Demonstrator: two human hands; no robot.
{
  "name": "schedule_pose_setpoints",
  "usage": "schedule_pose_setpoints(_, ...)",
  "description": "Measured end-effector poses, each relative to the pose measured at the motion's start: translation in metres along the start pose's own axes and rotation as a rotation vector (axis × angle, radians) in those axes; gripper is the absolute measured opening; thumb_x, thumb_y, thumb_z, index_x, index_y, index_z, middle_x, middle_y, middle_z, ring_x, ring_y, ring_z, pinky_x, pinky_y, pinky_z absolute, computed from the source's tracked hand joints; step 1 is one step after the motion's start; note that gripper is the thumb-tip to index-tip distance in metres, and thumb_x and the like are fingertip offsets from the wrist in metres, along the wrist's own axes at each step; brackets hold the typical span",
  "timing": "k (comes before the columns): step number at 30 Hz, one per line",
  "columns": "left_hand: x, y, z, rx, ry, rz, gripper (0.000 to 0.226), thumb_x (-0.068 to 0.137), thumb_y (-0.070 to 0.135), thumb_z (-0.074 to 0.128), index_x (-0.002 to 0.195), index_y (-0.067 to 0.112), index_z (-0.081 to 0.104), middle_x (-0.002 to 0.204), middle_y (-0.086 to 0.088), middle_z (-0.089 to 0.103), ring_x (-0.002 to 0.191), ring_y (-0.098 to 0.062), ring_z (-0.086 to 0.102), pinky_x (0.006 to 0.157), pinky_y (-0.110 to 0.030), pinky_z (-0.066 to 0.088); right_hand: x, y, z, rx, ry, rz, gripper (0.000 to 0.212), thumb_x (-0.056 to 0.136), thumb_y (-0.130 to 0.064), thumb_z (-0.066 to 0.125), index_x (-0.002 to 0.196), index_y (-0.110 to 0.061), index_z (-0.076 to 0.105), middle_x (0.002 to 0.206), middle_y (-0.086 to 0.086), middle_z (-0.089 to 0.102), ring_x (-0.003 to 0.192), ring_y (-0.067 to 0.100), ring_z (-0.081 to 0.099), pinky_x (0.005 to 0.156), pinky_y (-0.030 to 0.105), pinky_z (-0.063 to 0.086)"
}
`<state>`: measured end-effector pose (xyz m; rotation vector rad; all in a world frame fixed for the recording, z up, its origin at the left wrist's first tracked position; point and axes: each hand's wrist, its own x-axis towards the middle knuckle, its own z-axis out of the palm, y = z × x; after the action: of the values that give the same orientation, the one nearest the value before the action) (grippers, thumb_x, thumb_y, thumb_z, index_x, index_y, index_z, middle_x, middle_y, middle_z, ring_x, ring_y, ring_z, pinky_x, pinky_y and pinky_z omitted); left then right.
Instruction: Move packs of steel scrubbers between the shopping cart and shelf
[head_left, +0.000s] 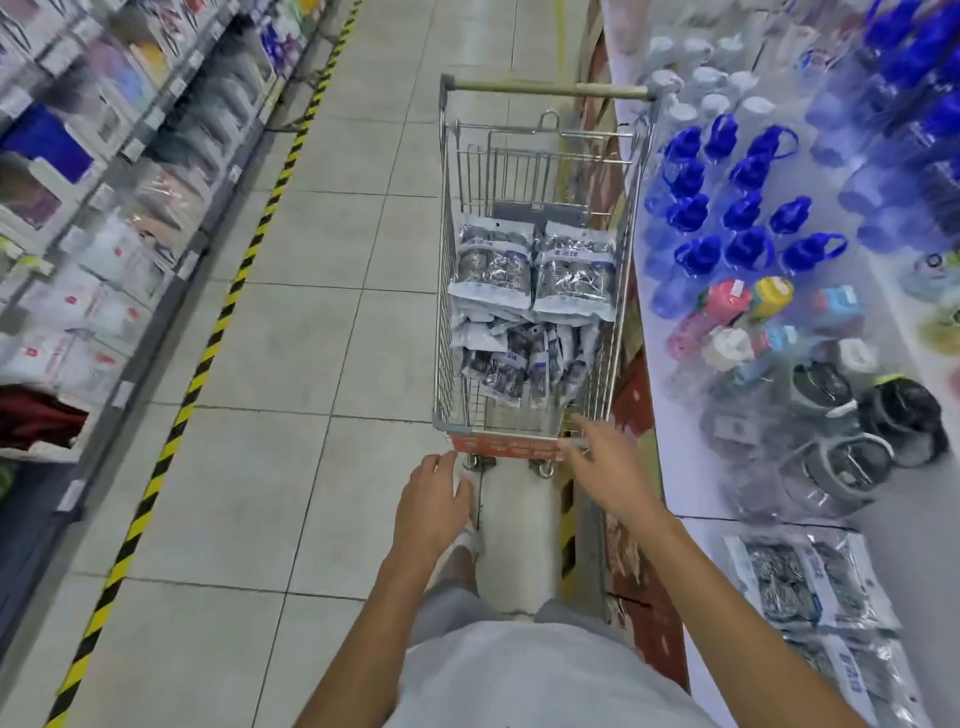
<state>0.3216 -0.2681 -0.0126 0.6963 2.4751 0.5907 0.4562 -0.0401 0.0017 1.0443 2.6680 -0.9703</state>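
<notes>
Tiled aisle, scrubber packs (530, 291) in cart (441, 312) (beyond both empty hands)

Counting one silver wire shopping cart (540, 156). Counting two flat silver-and-white scrubber packs (491, 265) lying on top inside, above a jumbled heap too tangled to number. Counting two similar packs on the white shelf (810, 577). Counting two bare hands (434, 506).

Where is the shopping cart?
The shopping cart stands mid-aisle, straight ahead of both hands, beside the bottle shelf on the right.
</notes>
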Motion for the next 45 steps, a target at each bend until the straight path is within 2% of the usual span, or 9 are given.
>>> schedule_pose_setpoints(7,0.142,0.014,-0.038,-0.048,-0.085,-0.021,0.052,0.107,0.035,0.049,0.153,0.011,0.045,0.148,-0.013,0.052,0.135,-0.031,0.050,0.108,-0.042,0.044,0.124,-0.025,-0.031,0.168,-0.002,0.198,0.054,0.104,-0.049,0.052,0.149,-0.019,0.049,0.150,0.004,0.055,0.127,0.018,0.056,0.104,0.040,0.044)
schedule_pose_setpoints(12,0.249,0.036,-0.064,-0.045,-0.129,0.019,0.050,0.106,0.034,0.050,0.149,0.008,0.048,0.143,-0.014,0.054,0.134,-0.033,0.051,0.104,-0.042,0.044,0.216,-0.028,-0.052,0.297,0.036,0.341,0.049,0.106,-0.042,0.051,0.148,-0.015,0.049,0.136,0.006,0.064,0.079,-0.007,0.056,0.079,0.025,0.047)
schedule_pose_setpoints(14,0.292,0.046,-0.070,-0.032,-0.147,0.043,0.050,0.106,0.035,0.050,0.149,0.008,0.049,0.139,-0.014,0.056,0.130,-0.033,0.053,0.102,-0.041,0.044,0.253,-0.021,-0.060,0.342,0.052,0.399,0.053,0.105,-0.043,0.052,0.150,-0.016,0.047,0.140,0.007,0.061,0.084,0.004,0.063,0.077,0.026,0.050)
schedule_pose_setpoints(19,0.393,0.067,-0.069,0.038,-0.193,0.064,0.049,0.107,0.031,0.049,0.148,0.004,0.049,0.143,-0.019,0.055,0.132,-0.035,0.053,0.107,-0.046,0.046,0.351,0.009,-0.080,0.354,0.041,0.498,0.063,0.102,-0.046,0.056,0.154,-0.013,0.042,0.150,0.016,0.053,0.132,0.034,0.055,0.111,0.049,0.045)
schedule_pose_setpoints(24,0.477,0.083,-0.054,0.049,-0.232,0.027,0.054,0.103,0.035,0.058,0.147,0.004,0.050,0.146,-0.019,0.050,0.134,-0.035,0.051,0.115,-0.051,0.042,0.434,0.038,-0.090,0.360,0.031,0.564,0.071,0.101,-0.040,0.062,0.158,-0.011,0.034,0.152,0.017,0.049,0.124,0.034,0.060,0.109,0.048,0.046)
schedule_pose_setpoints(28,0.525,0.082,-0.038,0.083,-0.213,0.020,0.047,0.101,0.036,0.062,0.132,0.001,0.056,0.134,-0.017,0.051,0.121,-0.034,0.056,0.110,-0.051,0.047,0.476,0.058,-0.086,0.292,-0.059,0.581,0.073,0.102,-0.042,0.060,0.160,-0.013,0.027,0.158,0.018,0.041,0.139,0.039,0.048,0.116,0.053,0.040)
schedule_pose_setpoints(34,0.572,0.079,-0.019,-0.088,-0.166,-0.183,0.066,0.100,0.033,0.065,0.153,0.005,0.036,0.147,-0.019,0.043,0.130,-0.034,0.052,0.117,-0.049,0.044,0.510,0.061,-0.067,0.286,-0.092,0.724,0.075,0.102,-0.042,0.056,0.163,-0.019,0.018,0.159,0.020,0.036,0.145,0.043,0.037,0.118,0.056,0.036)
schedule_pose_setpoints(39,0.577,0.070,-0.010,-0.317,-0.144,-0.419,0.062,0.097,0.033,0.071,0.146,0.008,0.044,0.141,-0.012,0.060,0.124,-0.032,0.063,0.109,-0.047,0.051,0.512,0.062,-0.061,0.404,0.106,0.762,0.075,0.097,-0.029,0.067,0.158,-0.019,0.026,0.147,0.016,0.049,0.125,0.037,0.059,0.096,0.048,0.054)
schedule_pose_setpoints(45,0.582,0.071,-0.013,-0.435,-0.097,-0.502,0.054,0.089,0.021,0.081,0.135,0.007,0.056,0.125,-0.012,0.067,0.104,-0.022,0.067,0.086,-0.040,0.060,0.508,0.068,-0.054,0.593,0.126,0.910,0.053,0.091,-0.037,0.077,0.133,-0.011,0.056,0.114,0.005,0.067,0.092,0.023,0.066,0.079,0.035,0.053)
